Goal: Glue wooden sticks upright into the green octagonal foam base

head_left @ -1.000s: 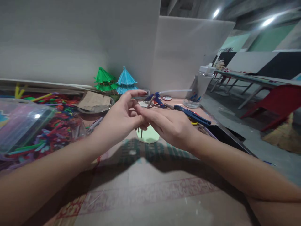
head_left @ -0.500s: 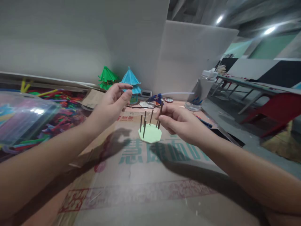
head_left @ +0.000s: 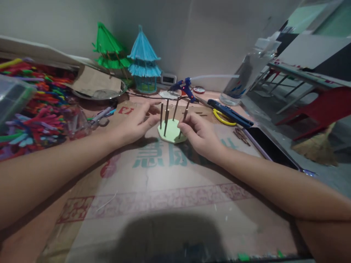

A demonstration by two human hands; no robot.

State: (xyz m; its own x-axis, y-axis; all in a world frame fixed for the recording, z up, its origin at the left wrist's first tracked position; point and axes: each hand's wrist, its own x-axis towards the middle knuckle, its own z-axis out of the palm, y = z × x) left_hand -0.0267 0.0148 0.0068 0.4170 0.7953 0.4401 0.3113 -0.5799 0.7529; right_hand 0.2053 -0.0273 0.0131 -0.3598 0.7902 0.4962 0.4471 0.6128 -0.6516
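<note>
A pale green many-sided base point(head_left: 172, 130) lies on the printed sheet, with several thin brown sticks standing upright around its edge. My right hand point(head_left: 202, 136) pinches a brown stick point(head_left: 185, 114) between thumb and fingertips; its lower end meets the base's near right edge. At the base's left side rests my left hand point(head_left: 139, 123), thumb and fingers apart, close to the upright sticks and holding nothing. Behind the base is a blue glue gun point(head_left: 186, 87) with a pale glue stick in its back.
Green point(head_left: 107, 45) and blue point(head_left: 144, 54) model pavilions stand at the back. Colourful fuzzy stems point(head_left: 41, 106) pile up on the left. Rightward are a box cutter point(head_left: 230, 112), yellow-handled scissors point(head_left: 222, 117), a phone point(head_left: 274, 149) and a clear bottle point(head_left: 241, 75).
My left hand has come down from the air to the base's left side. My right hand's stick has shifted to the near right edge. The view has tilted downward.
</note>
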